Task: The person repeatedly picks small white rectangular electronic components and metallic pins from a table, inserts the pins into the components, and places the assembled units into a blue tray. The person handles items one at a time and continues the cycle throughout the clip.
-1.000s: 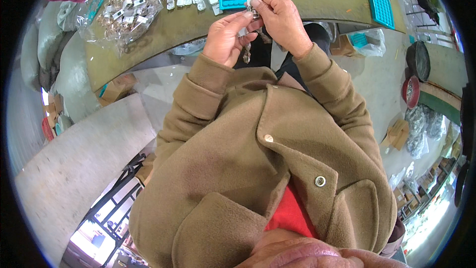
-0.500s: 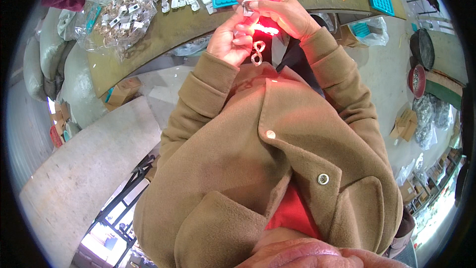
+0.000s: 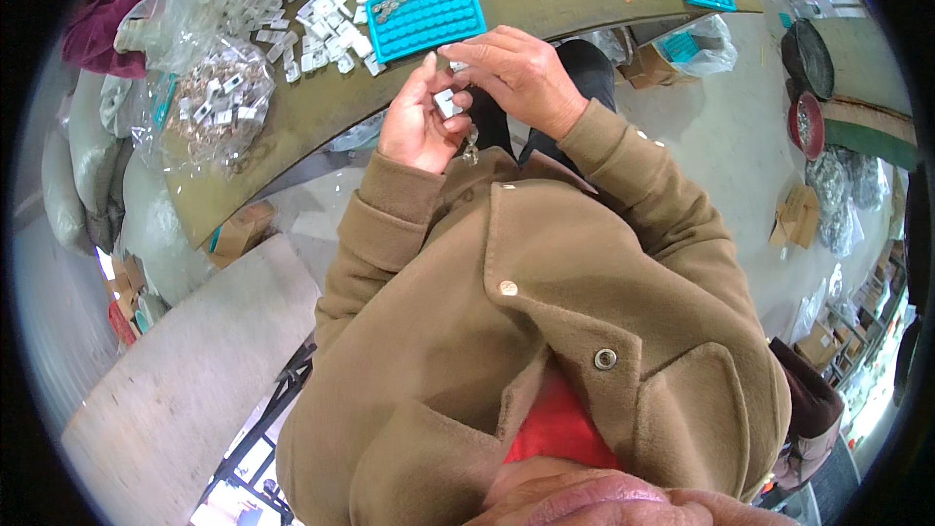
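Both hands now sit lower, off the teal tray (image 3: 429,15) at 12 o'clock. Left hand (image 3: 419,122) curls shut around a small white piece (image 3: 446,102), a metal part (image 3: 471,146) dangling below; right hand (image 3: 516,73), at 2 o'clock of it, pinches the same piece with closed fingertips.

The person is wearing a thick tan-brown jacket (image 3: 545,331) of soft, fleecy cloth. Its long sleeves are ending in wide ribbed cuffs at both wrists. Round metal snap buttons (image 3: 605,358) are showing down the front flap. A red shirt (image 3: 557,429) is peeking out underneath. The left hand (image 3: 421,122) and right hand (image 3: 516,73) are bare.
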{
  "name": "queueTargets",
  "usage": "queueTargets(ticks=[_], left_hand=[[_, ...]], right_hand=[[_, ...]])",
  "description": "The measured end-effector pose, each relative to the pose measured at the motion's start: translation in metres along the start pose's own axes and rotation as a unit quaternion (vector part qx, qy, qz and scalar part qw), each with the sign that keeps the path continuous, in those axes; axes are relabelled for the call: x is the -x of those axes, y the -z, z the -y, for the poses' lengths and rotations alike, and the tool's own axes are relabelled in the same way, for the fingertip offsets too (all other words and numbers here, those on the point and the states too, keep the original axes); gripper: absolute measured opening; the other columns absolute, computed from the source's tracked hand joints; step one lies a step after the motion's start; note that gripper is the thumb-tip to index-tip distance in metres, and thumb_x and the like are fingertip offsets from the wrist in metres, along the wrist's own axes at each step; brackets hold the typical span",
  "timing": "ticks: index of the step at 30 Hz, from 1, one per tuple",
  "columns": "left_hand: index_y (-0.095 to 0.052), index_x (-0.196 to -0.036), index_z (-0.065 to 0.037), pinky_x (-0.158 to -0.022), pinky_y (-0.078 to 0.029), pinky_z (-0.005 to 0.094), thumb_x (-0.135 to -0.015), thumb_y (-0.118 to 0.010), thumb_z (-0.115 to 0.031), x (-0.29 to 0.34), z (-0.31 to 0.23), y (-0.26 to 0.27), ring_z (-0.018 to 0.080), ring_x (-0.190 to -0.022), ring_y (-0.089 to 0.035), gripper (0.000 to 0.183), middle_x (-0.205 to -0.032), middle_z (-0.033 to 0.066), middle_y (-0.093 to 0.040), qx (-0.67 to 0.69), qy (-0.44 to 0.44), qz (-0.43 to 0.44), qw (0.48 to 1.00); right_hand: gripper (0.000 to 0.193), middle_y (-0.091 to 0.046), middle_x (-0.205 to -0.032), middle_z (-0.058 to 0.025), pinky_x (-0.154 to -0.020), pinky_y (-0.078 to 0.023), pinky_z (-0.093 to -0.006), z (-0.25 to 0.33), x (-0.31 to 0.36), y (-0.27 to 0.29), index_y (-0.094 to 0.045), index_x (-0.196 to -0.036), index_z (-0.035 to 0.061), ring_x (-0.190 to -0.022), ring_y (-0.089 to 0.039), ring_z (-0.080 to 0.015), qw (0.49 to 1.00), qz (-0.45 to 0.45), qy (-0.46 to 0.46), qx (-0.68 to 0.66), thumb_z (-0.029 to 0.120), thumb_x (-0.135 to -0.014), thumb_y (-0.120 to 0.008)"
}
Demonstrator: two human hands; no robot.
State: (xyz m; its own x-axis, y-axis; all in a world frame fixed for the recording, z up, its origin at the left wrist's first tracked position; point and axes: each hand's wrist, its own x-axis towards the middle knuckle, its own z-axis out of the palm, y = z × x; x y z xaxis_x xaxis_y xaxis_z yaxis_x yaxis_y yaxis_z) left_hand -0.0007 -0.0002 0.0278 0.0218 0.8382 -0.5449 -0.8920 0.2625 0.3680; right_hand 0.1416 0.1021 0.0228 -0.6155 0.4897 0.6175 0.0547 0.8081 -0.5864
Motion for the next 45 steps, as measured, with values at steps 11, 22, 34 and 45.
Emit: queueTargets(ticks=[11,22,34,45], left_hand=[[-0.062,-0.118,-0.003,-0.064,-0.049,0.0241,-0.093,-0.059,-0.024,-0.006,-0.003,-0.007,0.0085,-0.085,-0.059,0.032,-0.111,0.0066,-0.067,-0.235,-0.098,-0.002,0.967],[-0.057,-0.119,0.002,-0.057,-0.049,0.0298,-0.097,-0.054,-0.026,-0.029,0.009,0.000,0.0106,-0.064,-0.052,0.036,-0.079,0.0005,-0.059,-0.167,-0.012,-0.012,0.986],[-0.055,-0.124,-0.002,-0.066,-0.055,0.0319,-0.099,-0.050,-0.027,-0.028,0.016,0.000,0.0107,-0.076,-0.061,0.035,-0.101,0.0061,-0.068,-0.098,0.025,0.066,0.993],[-0.060,-0.113,-0.008,-0.052,-0.045,0.0200,-0.096,-0.058,-0.030,-0.010,0.017,-0.007,0.0054,-0.064,-0.052,0.027,-0.094,0.0034,-0.065,-0.070,-0.007,0.083,0.994]], right_hand=[[0.029,-0.063,-0.118,-0.0073,-0.105,-0.034,-0.0429,-0.064,0.004,0.048,-0.069,-0.109,0.0153,-0.119,-0.051,-0.0301,0.968,-0.124,-0.086,0.202,0.030,-0.084,-0.067],[0.040,-0.053,-0.133,-0.0022,-0.110,-0.026,-0.0447,-0.067,0.035,0.058,-0.069,-0.113,0.0189,-0.132,-0.039,-0.0259,0.948,0.039,-0.087,0.304,0.039,-0.079,-0.071],[0.008,-0.066,-0.081,-0.0044,-0.071,-0.049,-0.0294,-0.061,0.044,0.043,-0.066,-0.087,0.0073,-0.076,-0.063,-0.0188,0.986,-0.103,-0.113,0.069,0.007,-0.080,-0.068],[0.010,-0.064,-0.093,0.0003,-0.080,-0.047,-0.0209,-0.002,0.019,0.008,-0.064,-0.099,0.0002,-0.086,-0.056,-0.0058,0.886,-0.056,-0.272,-0.372,0.007,-0.093,-0.061]])
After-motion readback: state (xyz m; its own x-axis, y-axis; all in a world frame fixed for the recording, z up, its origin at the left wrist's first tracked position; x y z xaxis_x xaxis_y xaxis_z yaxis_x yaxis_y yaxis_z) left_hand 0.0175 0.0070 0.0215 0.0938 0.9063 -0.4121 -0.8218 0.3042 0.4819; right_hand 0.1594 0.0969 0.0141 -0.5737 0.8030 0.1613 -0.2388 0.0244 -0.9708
